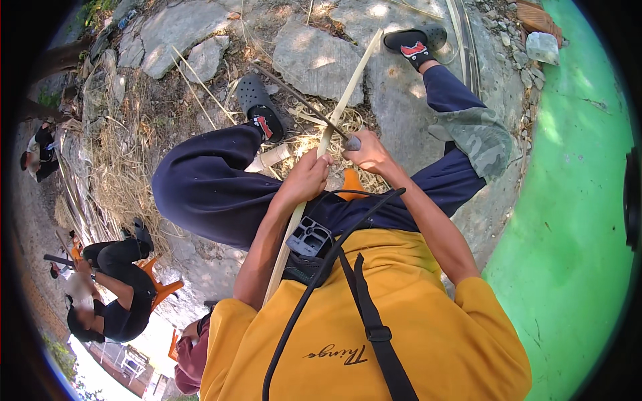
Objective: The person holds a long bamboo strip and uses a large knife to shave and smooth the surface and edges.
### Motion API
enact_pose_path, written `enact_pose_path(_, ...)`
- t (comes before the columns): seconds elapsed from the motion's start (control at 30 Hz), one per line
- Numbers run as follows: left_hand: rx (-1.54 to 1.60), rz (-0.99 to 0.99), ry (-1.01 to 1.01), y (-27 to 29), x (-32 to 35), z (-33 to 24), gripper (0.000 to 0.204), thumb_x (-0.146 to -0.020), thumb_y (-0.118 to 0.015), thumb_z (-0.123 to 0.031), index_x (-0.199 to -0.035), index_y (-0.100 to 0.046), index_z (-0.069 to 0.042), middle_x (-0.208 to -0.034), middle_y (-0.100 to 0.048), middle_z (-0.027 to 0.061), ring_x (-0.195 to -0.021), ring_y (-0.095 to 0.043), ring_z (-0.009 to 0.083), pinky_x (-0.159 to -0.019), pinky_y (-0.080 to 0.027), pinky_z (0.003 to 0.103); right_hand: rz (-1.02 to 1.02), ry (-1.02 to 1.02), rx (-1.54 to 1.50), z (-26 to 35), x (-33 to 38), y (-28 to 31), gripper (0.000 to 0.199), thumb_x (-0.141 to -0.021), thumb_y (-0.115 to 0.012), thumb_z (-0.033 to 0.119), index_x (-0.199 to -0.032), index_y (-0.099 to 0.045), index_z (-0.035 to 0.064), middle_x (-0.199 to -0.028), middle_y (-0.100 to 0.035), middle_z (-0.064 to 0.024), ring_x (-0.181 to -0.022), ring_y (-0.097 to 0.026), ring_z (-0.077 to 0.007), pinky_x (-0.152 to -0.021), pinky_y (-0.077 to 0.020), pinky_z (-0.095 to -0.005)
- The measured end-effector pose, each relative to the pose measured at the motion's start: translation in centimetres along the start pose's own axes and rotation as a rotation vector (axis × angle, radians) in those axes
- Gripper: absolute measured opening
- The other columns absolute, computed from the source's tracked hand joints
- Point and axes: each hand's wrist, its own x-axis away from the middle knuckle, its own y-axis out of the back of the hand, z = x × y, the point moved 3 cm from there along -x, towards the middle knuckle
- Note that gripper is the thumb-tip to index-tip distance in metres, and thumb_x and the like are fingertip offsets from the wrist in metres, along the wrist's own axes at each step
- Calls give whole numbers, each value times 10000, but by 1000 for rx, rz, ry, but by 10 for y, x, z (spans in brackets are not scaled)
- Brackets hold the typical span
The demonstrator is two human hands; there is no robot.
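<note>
Honestly, the left hand (307, 178) has fingers curled round the strip (352, 85) between the legs (207, 190), probably to steady it, while the right hand (369, 154) clasps the knife (304, 100) crossing it.

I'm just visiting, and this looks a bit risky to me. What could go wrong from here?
The long-bladed knife in the right hand crosses the pale strip just beyond the left hand, so a slip might cut that hand. In this view the knife's far end also appears close to the left clog, so a wide swing could perhaps catch it. The black cable loops near the right forearm, where it might snag.
</note>
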Motion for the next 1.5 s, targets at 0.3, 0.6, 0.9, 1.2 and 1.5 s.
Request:
enact_pose_path(0.3, -196, -97, -69, 7, -15, 9, 182, -1076, -398, -200, -1020, -493, -56, -614, -378, -54, -406, -298, 61, -374, -235, 249, -1, 65, -2, -13, -13, -15, 237, -690, -675, 204, -766, -616, -13, -688, -608, -210, -636, -585, -377, -638, -481, -441)
enact_pose_path(0.6, -31, -57, -23, 2, -5, 2, 184, -1076, -409, -209, -1019, -485, -51, -603, -365, -52, -398, -295, 63, -364, -230, 248, 60, 13, 64, 5, 0, -10, 224, -694, -681, 190, -782, -654, -14, -723, -645, -224, -682, -627, -395, -667, -497, -451)
enact_pose_path(0.9, -38, -57, -29, 4, 1, -9, 159, -1072, -427, -206, -1032, -487, -65, -601, -352, -54, -394, -307, 59, -340, -214, 263, -20, 23, 25, 19, 8, -17, 241, -703, -673, 215, -825, -676, 7, -775, -671, -236, -732, -644, -428, -690, -511, -460)
enact_pose_path(1.2, -19, -21, -16, -5, 4, 0, 174, -1073, -419, -214, -990, -488, -77, -620, -371, -56, -402, -299, 57, -366, -222, 248, -124, -128, -110, -20, -28, 5, 231, -714, -689, 206, -763, -648, -15, -649, -625, -143, -604, -591, -247, -621, -482, -398)
enact_pose_path(1.5, -93, -40, -38, -8, 0, 0, 175, -1070, -424, -209, -1007, -496, -63, -625, -381, -53, -406, -308, 57, -363, -226, 260, -83, -61, -165, -28, -32, -5, 252, -684, -717, 216, -756, -639, -13, -647, -613, -143, -605, -576, -240, -623, -476, -399)
